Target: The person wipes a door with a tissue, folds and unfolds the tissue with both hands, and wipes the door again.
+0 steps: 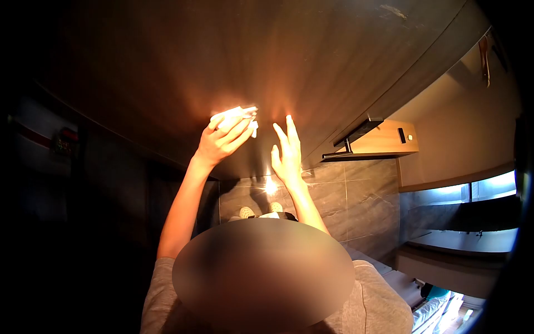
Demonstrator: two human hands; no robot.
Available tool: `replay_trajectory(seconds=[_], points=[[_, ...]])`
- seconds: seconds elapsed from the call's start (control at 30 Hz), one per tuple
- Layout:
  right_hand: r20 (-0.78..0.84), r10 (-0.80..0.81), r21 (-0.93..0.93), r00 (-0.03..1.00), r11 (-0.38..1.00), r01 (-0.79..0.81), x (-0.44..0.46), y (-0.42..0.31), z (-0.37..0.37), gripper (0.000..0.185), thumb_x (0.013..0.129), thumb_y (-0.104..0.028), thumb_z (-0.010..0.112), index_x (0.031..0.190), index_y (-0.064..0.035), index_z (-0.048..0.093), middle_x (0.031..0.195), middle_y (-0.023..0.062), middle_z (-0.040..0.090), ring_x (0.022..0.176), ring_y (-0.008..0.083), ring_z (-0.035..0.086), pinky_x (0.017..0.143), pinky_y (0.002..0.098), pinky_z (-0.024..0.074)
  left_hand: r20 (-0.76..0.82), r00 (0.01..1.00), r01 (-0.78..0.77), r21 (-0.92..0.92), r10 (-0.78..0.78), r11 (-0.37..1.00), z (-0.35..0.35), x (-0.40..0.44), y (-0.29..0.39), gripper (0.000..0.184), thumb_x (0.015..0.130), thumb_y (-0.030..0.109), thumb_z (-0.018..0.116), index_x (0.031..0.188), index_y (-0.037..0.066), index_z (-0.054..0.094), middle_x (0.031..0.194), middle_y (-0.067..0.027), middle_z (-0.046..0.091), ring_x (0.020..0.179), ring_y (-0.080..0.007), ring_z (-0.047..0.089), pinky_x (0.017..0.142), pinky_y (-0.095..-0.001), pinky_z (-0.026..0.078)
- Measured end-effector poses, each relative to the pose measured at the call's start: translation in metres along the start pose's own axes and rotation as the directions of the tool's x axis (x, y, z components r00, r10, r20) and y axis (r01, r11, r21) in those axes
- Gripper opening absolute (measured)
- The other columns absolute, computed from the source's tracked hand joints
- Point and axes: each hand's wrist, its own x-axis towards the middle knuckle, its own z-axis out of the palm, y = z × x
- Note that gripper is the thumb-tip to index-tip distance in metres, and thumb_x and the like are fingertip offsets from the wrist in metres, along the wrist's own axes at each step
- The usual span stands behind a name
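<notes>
A large dark surface (311,61), brightly lit in the middle, stands in front of me. My left hand (225,136) is raised close to it, its fingers curled round a small white object (254,128) that is overexposed and too bright to identify. To the right, my right hand (288,150) is held up near the same surface with its fingers apart and nothing between them. Whether its fingertips touch the surface cannot be made out.
A dark door handle (347,146) juts out at the right, beside a wooden top (384,139) bearing a small black item (401,135). Grey floor tiles (328,192) lie below. Lit shelves (445,239) stand at the far right.
</notes>
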Motion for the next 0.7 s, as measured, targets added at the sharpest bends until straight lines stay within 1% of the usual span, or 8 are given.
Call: replay_trajectory(seconds=[0.13,0.23,0.3,0.33,0.5,0.57,0.63,0.7], points=[[-0.01,0.014,0.011,1.0,1.0,-0.014,-0.002,-0.002,0.002,0.064,0.079,0.003,0.057,0.142,-0.0093,0.048,0.158,0.0178,0.028,0.144,0.0358,0.029,0.116,0.0454,0.0276,-0.083,0.992,0.08,-0.141,-0.092,0.987,0.014,0.023,0.02,0.022,0.078,0.022,0.074,0.1,0.02,0.072,0.109,0.0087,0.064,0.111,-0.0106,0.056,0.103,-0.0362,0.04],[-0.004,0.01,0.005,1.0,1.0,-0.01,0.0,0.003,0.002,0.064,0.079,0.003,0.056,0.142,-0.0094,0.048,0.158,0.0176,0.028,0.145,0.0356,0.028,0.117,0.0454,0.0273,-0.045,0.996,0.077,-0.117,-0.083,0.99,0.015,0.001,0.022,0.024,0.075,0.02,0.075,0.099,0.019,0.073,0.11,0.0079,0.065,0.11,-0.0102,0.057,0.099,-0.0346,0.043],[-0.004,0.017,0.007,1.0,1.0,-0.017,-0.003,0.002,0.003,0.063,0.08,0.003,0.056,0.141,-0.0095,0.048,0.158,0.0175,0.027,0.145,0.0354,0.028,0.116,0.0453,0.0273,0.036,0.998,0.052,-0.042,-0.05,0.998,0.001,-0.014,0.011,0.023,0.076,0.019,0.074,0.099,0.019,0.073,0.11,0.0076,0.066,0.11,-0.0098,0.058,0.1,-0.0352,0.043],[-0.008,0.019,0.013,1.0,1.0,-0.019,-0.003,0.0,0.004,0.063,0.08,0.003,0.056,0.141,-0.0094,0.049,0.158,0.0174,0.027,0.145,0.0353,0.028,0.116,0.0453,0.0273,0.041,0.997,0.063,-0.034,-0.062,0.997,-0.004,-0.015,0.006,0.023,0.075,0.016,0.075,0.098,0.021,0.074,0.106,0.0073,0.069,0.104,-0.0097,0.061,0.099,-0.0372,0.043],[-0.021,0.03,0.033,0.999,0.999,-0.029,0.0,-0.008,0.006,0.062,0.08,0.004,0.056,0.141,-0.009,0.049,0.159,0.0169,0.026,0.146,0.0349,0.027,0.116,0.0451,0.0276,-0.126,0.988,0.074,-0.124,-0.089,0.989,-0.006,0.029,0.001,0.018,0.079,0.02,0.074,0.097,0.021,0.071,0.111,0.0063,0.067,0.11,-0.0113,0.058,0.099,-0.0349,0.044],[-0.006,0.028,0.029,1.0,0.999,-0.028,0.001,-0.008,0.001,0.062,0.08,0.004,0.056,0.141,-0.0087,0.049,0.159,0.0171,0.026,0.146,0.0349,0.027,0.116,0.0451,0.0275,-0.116,0.989,0.079,-0.112,-0.092,0.991,0.007,0.022,0.009,0.019,0.078,0.019,0.075,0.097,0.02,0.071,0.109,0.0056,0.067,0.11,-0.0107,0.058,0.099,-0.0341,0.045],[0.014,0.023,0.024,1.0,0.999,-0.024,0.001,-0.006,-0.002,0.062,0.08,0.004,0.056,0.141,-0.0085,0.049,0.159,0.0176,0.026,0.146,0.0348,0.027,0.116,0.045,0.0274,-0.072,0.993,0.08,-0.199,-0.096,0.977,0.005,0.012,0.012,0.02,0.077,0.016,0.074,0.097,0.016,0.071,0.109,0.0048,0.067,0.11,-0.0123,0.06,0.099,-0.0341,0.047],[0.027,0.018,0.023,0.999,1.0,-0.019,0.001,-0.004,-0.004,0.062,0.08,0.004,0.056,0.141,-0.0085,0.049,0.158,0.018,0.026,0.146,0.0349,0.027,0.116,0.045,0.0273,0.032,0.995,0.094,-0.168,-0.09,0.981,0.002,-0.015,0.012,0.021,0.077,0.015,0.074,0.098,0.014,0.071,0.11,0.0039,0.068,0.11,-0.0126,0.061,0.097,-0.0342,0.048]])
